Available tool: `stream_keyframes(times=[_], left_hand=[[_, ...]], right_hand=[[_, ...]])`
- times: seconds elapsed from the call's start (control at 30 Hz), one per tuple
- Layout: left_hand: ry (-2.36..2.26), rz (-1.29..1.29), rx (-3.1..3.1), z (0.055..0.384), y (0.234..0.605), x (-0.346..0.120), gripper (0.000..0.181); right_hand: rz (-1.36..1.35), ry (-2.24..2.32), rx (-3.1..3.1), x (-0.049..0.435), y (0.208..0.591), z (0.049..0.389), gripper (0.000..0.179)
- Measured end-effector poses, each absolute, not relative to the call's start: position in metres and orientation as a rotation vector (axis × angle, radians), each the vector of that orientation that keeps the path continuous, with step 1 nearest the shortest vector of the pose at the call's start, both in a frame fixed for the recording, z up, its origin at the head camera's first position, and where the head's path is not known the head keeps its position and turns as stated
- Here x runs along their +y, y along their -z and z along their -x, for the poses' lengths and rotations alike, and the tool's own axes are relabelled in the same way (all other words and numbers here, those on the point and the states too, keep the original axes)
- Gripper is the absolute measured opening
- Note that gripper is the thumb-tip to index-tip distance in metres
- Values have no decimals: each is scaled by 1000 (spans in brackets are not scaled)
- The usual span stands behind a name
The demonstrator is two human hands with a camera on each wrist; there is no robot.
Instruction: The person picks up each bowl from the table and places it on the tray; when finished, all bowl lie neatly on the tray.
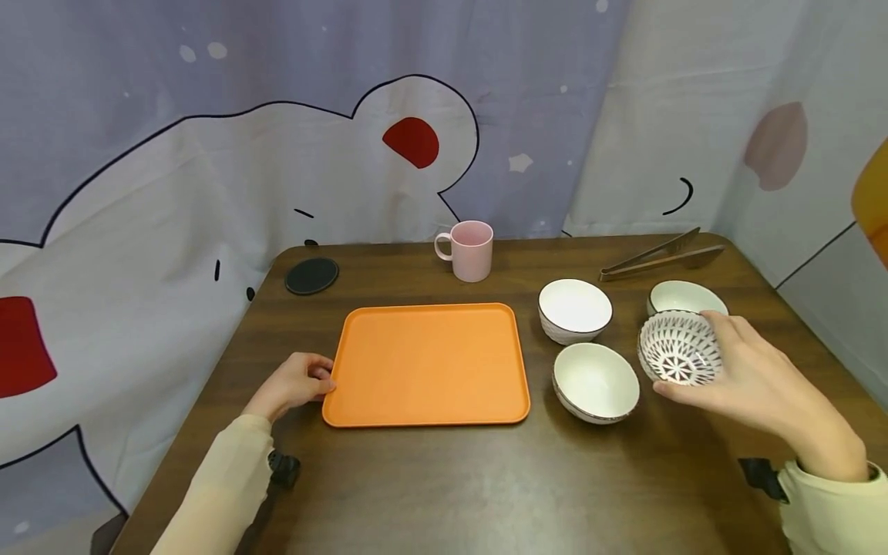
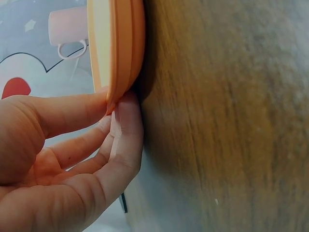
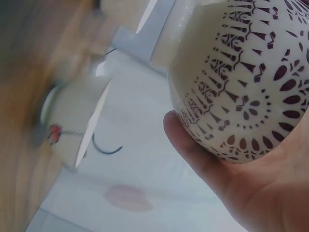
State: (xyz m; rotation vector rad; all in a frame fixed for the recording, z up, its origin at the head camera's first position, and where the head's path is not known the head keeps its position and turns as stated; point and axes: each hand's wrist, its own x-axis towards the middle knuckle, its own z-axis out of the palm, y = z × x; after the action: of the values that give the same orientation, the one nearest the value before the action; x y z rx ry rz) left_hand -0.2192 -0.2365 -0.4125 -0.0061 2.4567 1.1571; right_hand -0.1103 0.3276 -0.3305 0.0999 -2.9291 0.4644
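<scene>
On the left, my left hand (image 1: 294,385) pinches the left rim of an orange tray (image 1: 426,365). In the left wrist view the thumb lies on one side of the tray's rim (image 2: 126,43) and fingers lie on the other. My right hand (image 1: 752,378) grips a patterned bowl (image 1: 680,351) by its side, held above the table and tilted. The right wrist view shows dark petal shapes on this bowl (image 3: 241,92). Near it stand a front white bowl (image 1: 595,381), a middle white bowl (image 1: 575,308) and a partly hidden back bowl (image 1: 687,295).
A pink mug (image 1: 472,252) stands behind the tray, and a dark round coaster (image 1: 311,275) lies at the back left. Metal tongs (image 1: 659,258) rest at the back right of the wooden table (image 1: 444,486). A printed curtain (image 1: 291,169) hangs behind.
</scene>
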Motion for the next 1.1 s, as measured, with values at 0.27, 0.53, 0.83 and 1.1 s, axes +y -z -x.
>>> stream_keyframes(times=[0.27,0.53,0.83,1.1], left_hand=[[-1202,-8,2442,216,415,-237,40],[-1190,-2,2451,217,412,-234,38],[-1166,-44,2430,218,410,-236,37],[-1136,-35,2455,221,411,-234,36]], right_hand=[[-186,-467,-2916,307,319,115,112],[-262,-514,-2949,285,308,117,119],[-366,-588,-2972,256,300,124,110],[-416,-591,-3023,233,296,138,122]])
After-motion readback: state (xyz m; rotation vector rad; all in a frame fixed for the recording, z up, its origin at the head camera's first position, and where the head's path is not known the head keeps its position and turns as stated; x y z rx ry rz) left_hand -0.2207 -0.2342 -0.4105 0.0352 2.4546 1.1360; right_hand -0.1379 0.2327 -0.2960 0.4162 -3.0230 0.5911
